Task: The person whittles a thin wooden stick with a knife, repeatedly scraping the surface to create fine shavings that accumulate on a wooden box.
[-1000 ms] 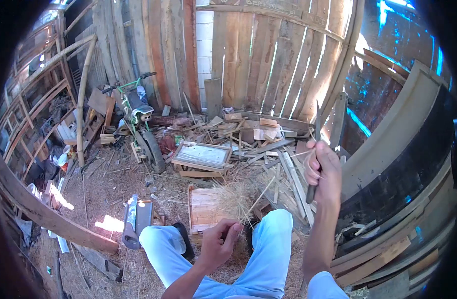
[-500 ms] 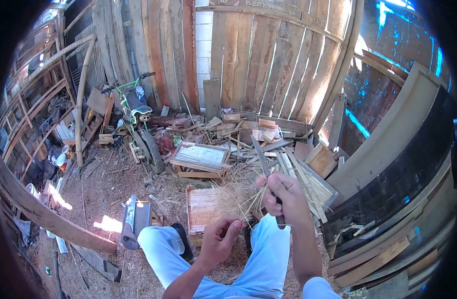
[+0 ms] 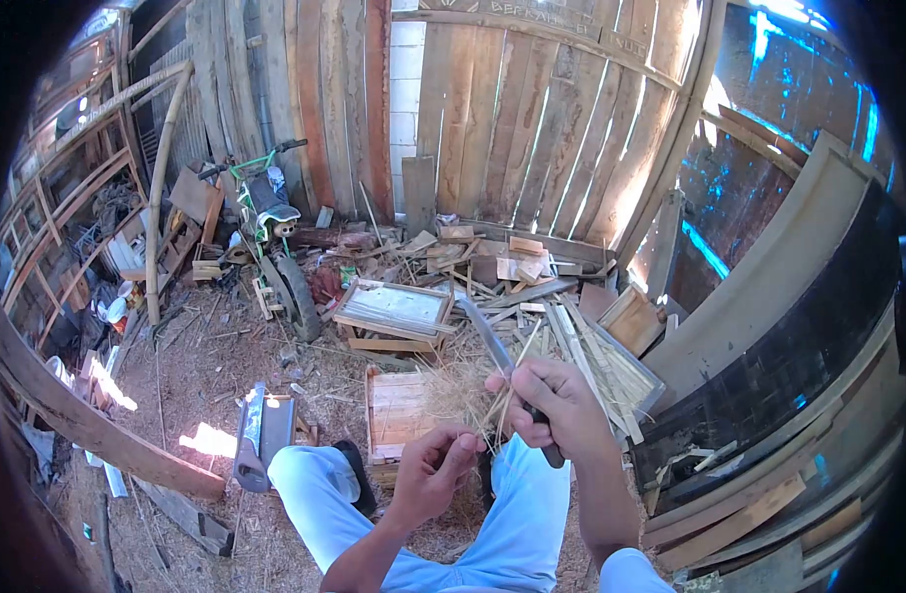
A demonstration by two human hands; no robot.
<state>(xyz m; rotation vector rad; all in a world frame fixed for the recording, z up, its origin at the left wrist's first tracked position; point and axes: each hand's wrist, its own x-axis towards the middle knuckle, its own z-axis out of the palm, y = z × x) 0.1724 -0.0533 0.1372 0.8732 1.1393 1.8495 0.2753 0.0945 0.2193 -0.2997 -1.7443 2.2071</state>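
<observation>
My right hand [image 3: 557, 405] is closed around the dark handle of a knife [image 3: 492, 341]; its blade points up and to the left. My left hand [image 3: 435, 469] sits just below and to the left, pinching the lower end of a thin pale bamboo strip [image 3: 507, 381]. The strip runs up past my right hand's fingers, beside the blade. Both hands hover over my knees in light blue trousers [image 3: 532, 514]. A pile of fine straw-like shavings [image 3: 458, 390] lies just beyond the hands.
A small wooden crate [image 3: 398, 410] stands in front of my knees, a framed panel [image 3: 395, 308] behind it. A small green bike [image 3: 275, 237] leans at the left. Scrap boards litter the plank wall's foot. Long planks slope at the right. A curved timber lies at the left.
My right hand has come down from high on the right with the knife and now meets the left hand at the strip. The left hand stayed nearly still.
</observation>
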